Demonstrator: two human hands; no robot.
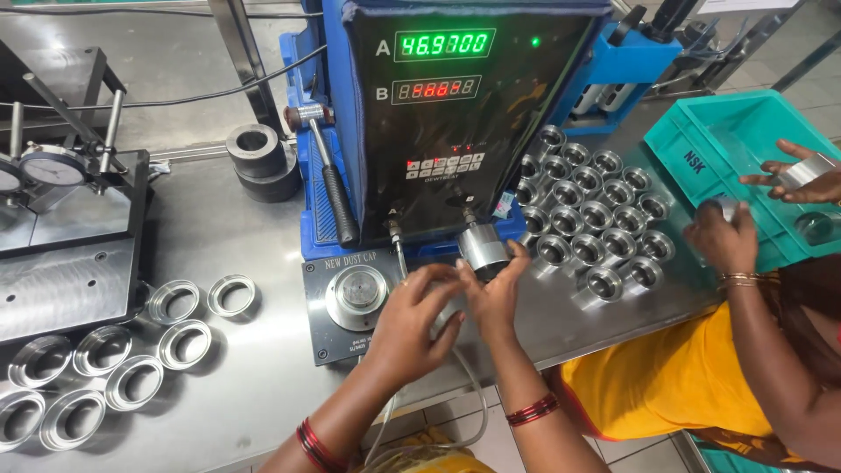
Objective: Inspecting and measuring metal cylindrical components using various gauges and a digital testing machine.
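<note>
Right hand (498, 293) grips a steel cylinder (483, 248) at the gauge base, near the surface (263, 377) front edge. Left hand (412, 320) curls beside it, grasp unclear. Teal crate (701, 140) interior holds a steel ring (816, 228).

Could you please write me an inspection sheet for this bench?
Surface: steel table, scuffed.
Job's things: metal cup under the gauge box; round fixture beside it.
Clutter: flat rings at left, cups in rows at right, hammer, dial gauge.
Grips: left hand by the fixture; right hand touching the cup.
Cables: black cable behind; thin hose at the front edge.
Surroundings: a co-worker's hands over a teal crate.
</note>
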